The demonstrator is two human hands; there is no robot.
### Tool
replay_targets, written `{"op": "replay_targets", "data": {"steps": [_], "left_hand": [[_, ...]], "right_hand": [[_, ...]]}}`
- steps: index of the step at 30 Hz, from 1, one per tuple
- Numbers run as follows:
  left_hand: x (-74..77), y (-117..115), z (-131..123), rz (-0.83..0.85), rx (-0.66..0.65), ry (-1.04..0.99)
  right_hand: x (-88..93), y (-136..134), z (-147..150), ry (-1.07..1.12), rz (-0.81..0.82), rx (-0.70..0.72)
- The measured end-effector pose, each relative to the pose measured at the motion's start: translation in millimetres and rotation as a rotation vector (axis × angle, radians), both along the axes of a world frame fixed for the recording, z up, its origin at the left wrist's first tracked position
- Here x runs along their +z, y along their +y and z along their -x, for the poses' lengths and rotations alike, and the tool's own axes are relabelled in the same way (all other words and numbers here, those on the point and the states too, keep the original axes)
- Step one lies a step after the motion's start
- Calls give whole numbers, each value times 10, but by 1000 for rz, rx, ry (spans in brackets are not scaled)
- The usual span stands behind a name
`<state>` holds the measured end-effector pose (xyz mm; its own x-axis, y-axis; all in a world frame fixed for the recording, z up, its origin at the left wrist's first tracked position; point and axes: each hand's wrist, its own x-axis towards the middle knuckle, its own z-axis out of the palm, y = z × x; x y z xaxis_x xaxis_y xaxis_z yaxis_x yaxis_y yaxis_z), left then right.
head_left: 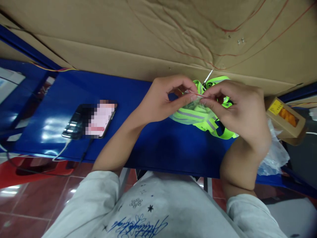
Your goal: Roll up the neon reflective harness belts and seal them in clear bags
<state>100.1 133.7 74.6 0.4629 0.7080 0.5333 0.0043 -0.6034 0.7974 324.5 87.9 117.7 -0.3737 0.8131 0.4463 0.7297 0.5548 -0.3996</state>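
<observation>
Thumb and fingers of my left hand (170,99) pinch the top edge of a clear plastic zip bag (193,105), which carries a thin red line along its opening. Close beside it on the right, my right hand (237,107) pinches the same edge, with the two thumbs nearly meeting. Neon yellow-green straps with grey reflective stripes (192,115) lie beneath and behind the bag. Whether part of them is inside it, I cannot tell. More of the straps are coiled at the back, partly hidden by my right hand.
Two phones (101,120) lie at left on the blue table (158,148), with cables running off its front edge. At right are a cardboard box (284,120) with a yellow label and a crumpled clear plastic bag (274,158). Brown cardboard (104,36) with red wires stands behind.
</observation>
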Motion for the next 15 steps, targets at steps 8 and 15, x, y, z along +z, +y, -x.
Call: {"op": "replay_targets", "data": {"steps": [8,15], "left_hand": [[-35,69,-9,-193,30,89],[-19,66,23,-176,8,150]], "right_hand": [[-34,15,17,-48,25,53],[-44,46,42,8,16,115]]}}
